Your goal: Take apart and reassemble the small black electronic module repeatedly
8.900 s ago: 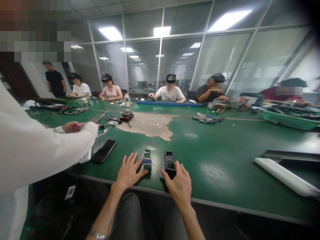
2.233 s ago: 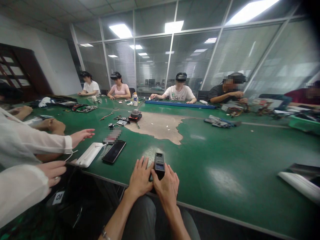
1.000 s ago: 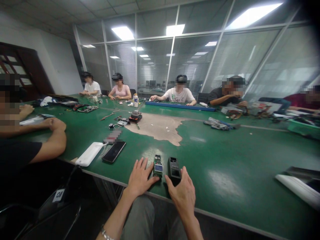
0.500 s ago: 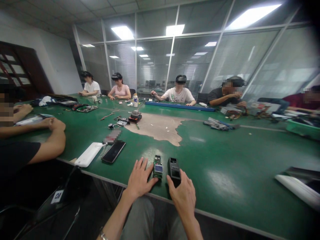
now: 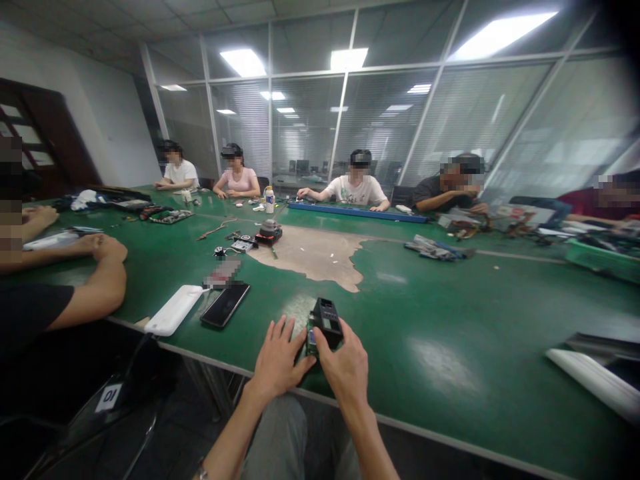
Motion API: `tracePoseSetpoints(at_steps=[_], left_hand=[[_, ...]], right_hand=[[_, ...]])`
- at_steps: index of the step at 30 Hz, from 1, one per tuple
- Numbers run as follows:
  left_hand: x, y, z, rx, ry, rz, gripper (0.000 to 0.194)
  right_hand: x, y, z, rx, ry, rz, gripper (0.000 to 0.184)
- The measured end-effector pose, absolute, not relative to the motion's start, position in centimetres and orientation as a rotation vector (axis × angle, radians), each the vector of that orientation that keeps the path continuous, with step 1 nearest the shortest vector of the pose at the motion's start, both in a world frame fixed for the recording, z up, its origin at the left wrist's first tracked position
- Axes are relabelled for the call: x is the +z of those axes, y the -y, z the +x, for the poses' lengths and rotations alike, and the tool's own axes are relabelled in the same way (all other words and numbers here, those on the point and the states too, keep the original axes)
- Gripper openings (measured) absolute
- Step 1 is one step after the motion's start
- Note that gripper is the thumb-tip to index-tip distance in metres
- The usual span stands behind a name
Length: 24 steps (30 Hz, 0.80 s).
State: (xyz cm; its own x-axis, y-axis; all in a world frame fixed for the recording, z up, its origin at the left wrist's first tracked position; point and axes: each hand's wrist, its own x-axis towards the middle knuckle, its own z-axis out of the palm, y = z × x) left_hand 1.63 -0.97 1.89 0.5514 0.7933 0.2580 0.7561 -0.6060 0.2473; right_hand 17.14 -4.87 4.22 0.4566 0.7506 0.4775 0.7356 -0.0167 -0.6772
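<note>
My right hand [image 5: 346, 359] grips a black plastic device casing [image 5: 327, 317] with rectangular cutouts, thumb on its left side and fingers along its right. The casing is tilted and covers part of a green circuit board [image 5: 311, 341] with a small screen, which lies on the table. Whether casing and board touch, I cannot tell. My left hand [image 5: 281, 355] rests flat on the green table [image 5: 400, 293], fingers spread, its thumb and index fingertip beside the board's left edge.
To the left lie a black smartphone [image 5: 225, 305] and a white power bank [image 5: 175, 311]. A torn brown sheet [image 5: 310, 257] is ahead, with a grey-topped part [image 5: 270, 230] on it. Grey gloves [image 5: 434, 249] lie right of it. A co-worker's arms [image 5: 100, 267] rest at left; several people sit opposite.
My right hand has lifted the black casing and moved it left, over the circuit board. My left hand stays almost where it was.
</note>
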Motion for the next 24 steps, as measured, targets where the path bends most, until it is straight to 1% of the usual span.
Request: tracePoseSetpoints(at_steps=[9, 11, 17, 24], left_hand=[[1.8, 0.9, 1.5, 0.505, -1.339, 2.663, 0.056], [1.7, 0.8, 1.5, 0.496, -1.347, 2.659, 0.059], [1.8, 0.8, 1.6, 0.479, -1.377, 2.628, 0.076], [1.7, 0.9, 1.7, 0.489, -1.363, 2.622, 0.082]], right_hand=[[4.6, 4.4, 15.3, -0.001, 1.341, -1.838, 0.047], [4.4, 4.4, 15.1, -0.033, 1.341, -1.847, 0.048], [2.9, 4.7, 14.7, -0.086, 1.360, -1.899, 0.053], [0.8, 5.2, 14.6, -0.102, 1.376, -1.957, 0.061]])
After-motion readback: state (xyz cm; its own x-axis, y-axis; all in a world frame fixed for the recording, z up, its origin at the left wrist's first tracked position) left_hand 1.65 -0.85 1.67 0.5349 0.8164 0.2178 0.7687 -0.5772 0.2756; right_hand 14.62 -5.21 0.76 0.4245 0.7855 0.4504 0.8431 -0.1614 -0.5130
